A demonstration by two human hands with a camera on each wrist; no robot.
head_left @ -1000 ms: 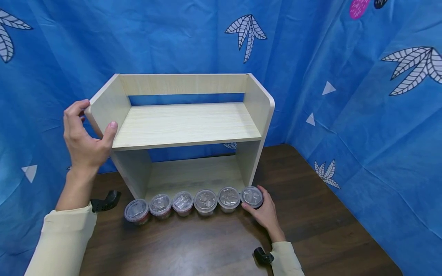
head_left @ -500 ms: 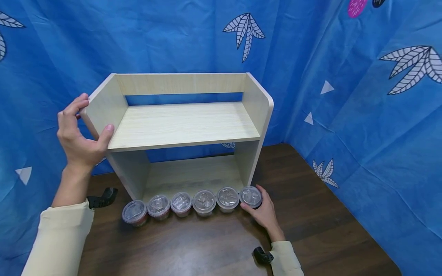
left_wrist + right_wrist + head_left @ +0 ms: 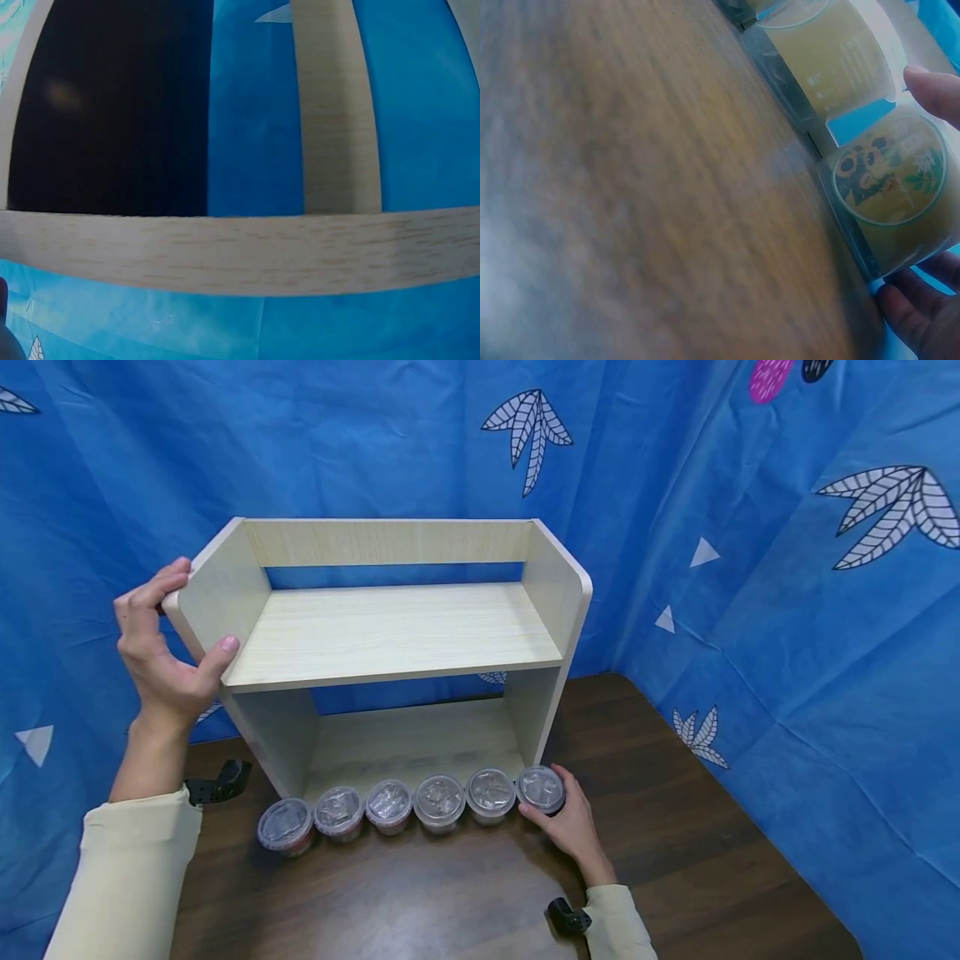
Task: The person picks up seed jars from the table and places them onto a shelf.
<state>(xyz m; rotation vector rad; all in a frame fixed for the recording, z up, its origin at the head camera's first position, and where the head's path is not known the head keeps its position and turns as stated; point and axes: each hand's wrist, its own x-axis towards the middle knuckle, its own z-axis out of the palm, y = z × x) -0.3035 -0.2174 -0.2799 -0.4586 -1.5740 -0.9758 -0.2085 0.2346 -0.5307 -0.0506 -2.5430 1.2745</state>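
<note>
A pale wooden two-tier shelf [image 3: 393, 622] stands on the table. My left hand [image 3: 161, 647] grips the shelf's left side panel, its thumb at the front edge and its fingers over the outer edge. Several clear lidded plastic tubs line up along the shelf's front. The rightmost tub [image 3: 541, 787] is between the thumb and fingers of my right hand [image 3: 572, 822]. In the right wrist view this tub [image 3: 889, 176] has a round flower label and yellowish contents. The left wrist view shows the panel's wooden edge [image 3: 240, 255], with the left hand almost wholly out of frame.
The dark wooden table [image 3: 390, 902] reaches toward me, and its right edge runs diagonally. A blue leaf-patterned curtain [image 3: 375, 435] hangs behind and along the right. The other tubs continue leftward to an end tub [image 3: 286, 825] near the shelf's left corner.
The whole scene shifts slightly left in the head view, curtain included. Both hands keep their places on the shelf and the rightmost tub.
</note>
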